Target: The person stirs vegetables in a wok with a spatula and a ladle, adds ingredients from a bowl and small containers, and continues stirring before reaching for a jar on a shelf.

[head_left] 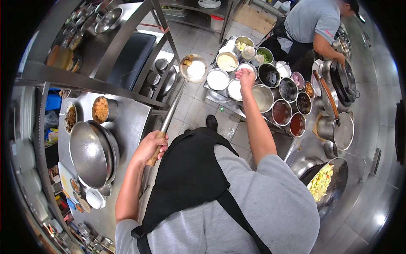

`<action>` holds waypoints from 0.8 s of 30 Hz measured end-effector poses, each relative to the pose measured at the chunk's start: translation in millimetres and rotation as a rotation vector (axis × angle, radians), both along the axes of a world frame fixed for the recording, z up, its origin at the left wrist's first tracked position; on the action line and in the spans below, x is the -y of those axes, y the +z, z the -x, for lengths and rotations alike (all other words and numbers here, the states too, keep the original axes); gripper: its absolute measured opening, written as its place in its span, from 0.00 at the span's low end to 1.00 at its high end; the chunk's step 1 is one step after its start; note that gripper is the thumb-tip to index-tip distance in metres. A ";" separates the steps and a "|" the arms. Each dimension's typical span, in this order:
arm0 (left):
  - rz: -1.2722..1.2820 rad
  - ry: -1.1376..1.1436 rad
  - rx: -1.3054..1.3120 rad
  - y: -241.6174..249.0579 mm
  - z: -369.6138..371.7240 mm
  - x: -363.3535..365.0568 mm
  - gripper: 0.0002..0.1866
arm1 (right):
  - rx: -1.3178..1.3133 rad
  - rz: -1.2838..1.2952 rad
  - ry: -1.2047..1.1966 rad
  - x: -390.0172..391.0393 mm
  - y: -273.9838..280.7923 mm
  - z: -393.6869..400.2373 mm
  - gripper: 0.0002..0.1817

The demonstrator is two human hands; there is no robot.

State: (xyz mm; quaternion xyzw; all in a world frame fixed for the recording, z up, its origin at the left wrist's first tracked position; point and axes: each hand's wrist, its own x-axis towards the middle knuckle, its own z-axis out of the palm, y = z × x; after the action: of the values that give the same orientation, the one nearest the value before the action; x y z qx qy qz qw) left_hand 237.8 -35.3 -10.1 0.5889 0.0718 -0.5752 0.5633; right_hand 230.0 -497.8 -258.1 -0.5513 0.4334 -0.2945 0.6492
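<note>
My left hand [151, 148] is wrapped round the wooden grip of a long-handled ladle [172, 111]. White powder [195, 71] and some brown sauce lie in the ladle's bowl, left of the seasoning containers. Over the containers, my right hand [246, 78] is closed, with its fingers at the handle of a thin metal spoon [234, 67]. That spoon reaches into a pot of pale yellow powder [226, 62]. Pots of white seasoning [218, 79] stand beside the hand. Nearby are pots of dark sauce [269, 75] and red sauce [281, 112].
A wok of yellow chopped food [322, 183] sits on the stove at right. Stacked woks [91, 154] and a pot of orange pieces [101, 109] stand on the left counter [133, 122]. A co-worker [315, 25] handles a pan at upper right.
</note>
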 end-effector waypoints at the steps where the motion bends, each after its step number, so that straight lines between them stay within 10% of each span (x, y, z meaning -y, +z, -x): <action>1: -0.001 -0.012 0.006 -1.3 -2.8 1.1 0.08 | -0.004 0.019 0.029 -2.6 0.5 -0.6 0.13; 12: 0.014 -0.050 0.011 -8.9 -17.0 13.6 0.09 | 0.176 -0.277 -0.037 0.5 9.8 8.7 0.13; 18: -0.007 -0.038 0.037 -10.4 -21.9 25.7 0.12 | 0.411 0.020 0.061 19.7 -24.2 0.4 0.11; 19: 0.067 -0.081 0.033 -17.7 -21.4 20.2 0.11 | -0.091 0.226 0.007 27.2 -49.1 -5.5 0.10; 21: 0.097 -0.106 0.012 4.9 -18.8 15.4 0.11 | 0.138 -0.288 -0.093 26.4 -80.9 -9.3 0.14; 24: 0.173 -0.172 -0.023 24.7 -22.1 -2.7 0.12 | 0.121 -0.369 -0.087 -1.4 -34.1 16.1 0.22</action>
State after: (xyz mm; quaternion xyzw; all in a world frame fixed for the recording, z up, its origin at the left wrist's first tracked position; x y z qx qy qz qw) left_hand 259.9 -32.5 14.5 0.5356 -0.0224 -0.6320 0.5597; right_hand 213.8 -496.3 -292.2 -0.3851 0.4638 -0.2707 0.7506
